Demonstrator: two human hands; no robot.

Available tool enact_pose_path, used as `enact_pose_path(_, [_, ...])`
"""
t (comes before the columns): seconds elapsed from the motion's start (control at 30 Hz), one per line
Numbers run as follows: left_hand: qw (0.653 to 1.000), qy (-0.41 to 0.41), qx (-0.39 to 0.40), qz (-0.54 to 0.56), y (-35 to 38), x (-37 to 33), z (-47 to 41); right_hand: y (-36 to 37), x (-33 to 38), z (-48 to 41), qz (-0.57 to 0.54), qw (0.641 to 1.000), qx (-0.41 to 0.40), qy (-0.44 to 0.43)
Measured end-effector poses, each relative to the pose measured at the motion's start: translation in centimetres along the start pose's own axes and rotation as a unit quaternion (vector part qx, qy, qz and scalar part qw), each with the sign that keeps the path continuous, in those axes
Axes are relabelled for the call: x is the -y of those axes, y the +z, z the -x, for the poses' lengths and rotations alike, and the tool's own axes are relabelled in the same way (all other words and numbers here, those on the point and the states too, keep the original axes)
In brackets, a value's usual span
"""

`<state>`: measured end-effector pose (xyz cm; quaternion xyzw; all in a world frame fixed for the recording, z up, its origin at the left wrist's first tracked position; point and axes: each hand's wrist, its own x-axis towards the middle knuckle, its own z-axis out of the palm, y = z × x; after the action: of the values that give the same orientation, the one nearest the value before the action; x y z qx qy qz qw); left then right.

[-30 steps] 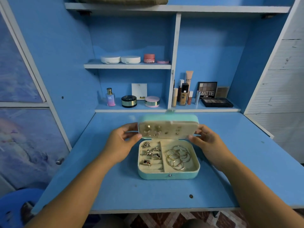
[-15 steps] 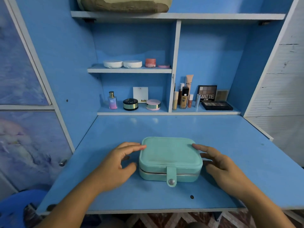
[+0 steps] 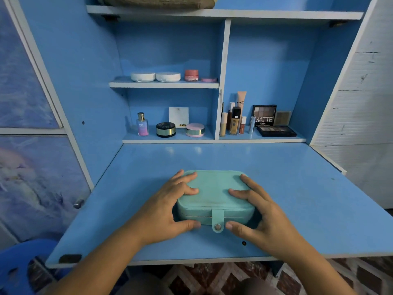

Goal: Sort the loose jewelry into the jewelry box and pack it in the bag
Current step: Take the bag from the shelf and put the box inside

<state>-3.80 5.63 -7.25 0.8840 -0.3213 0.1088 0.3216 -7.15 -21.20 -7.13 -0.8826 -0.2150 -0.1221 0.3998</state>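
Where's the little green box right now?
In the head view, the jewelry box sits shut on the desk, front middle, between the left hand and right hand.

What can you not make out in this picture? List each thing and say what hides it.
- Contents of the jewelry box: head view, the closed lid hides them.
- The box's side walls: head view, covered by the left hand and right hand.
- Brown thing on the top shelf: head view, cut off by the upper edge.
- Small print on the bottles: head view, too small to read.
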Motion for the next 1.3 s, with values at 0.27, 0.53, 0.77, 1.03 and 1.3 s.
enact_pose_path(0.27, [1.0, 0.013, -0.027, 0.004, 0.6, 0.4, 0.4, 1.7, 0.4, -0.3, 0.047, 0.997, -0.06, -0.005])
enact_pose_path(0.53, [1.0, 0.006, -0.027, 0.016, 0.7, 0.3, 0.4, 2.3, 0.5, -0.2, 0.064, 0.995, -0.079, -0.007])
enact_pose_path(0.77, [0.998, -0.009, -0.026, 0.051, 0.6, 0.2, 0.3, 1.7, 0.1, -0.3, 0.074, 0.995, -0.069, -0.013])
enact_pose_path(1.03, [0.981, -0.097, 0.004, 0.17, 0.0, 0.8, -1.1, -1.6, -1.2, -3.2, -0.058, 0.991, 0.101, 0.073])
enact_pose_path(1.3, [0.967, -0.134, -0.027, 0.217, -1.4, 2.4, -6.4, -3.2, -1.4, -9.3, -0.174, 0.978, 0.071, 0.092])
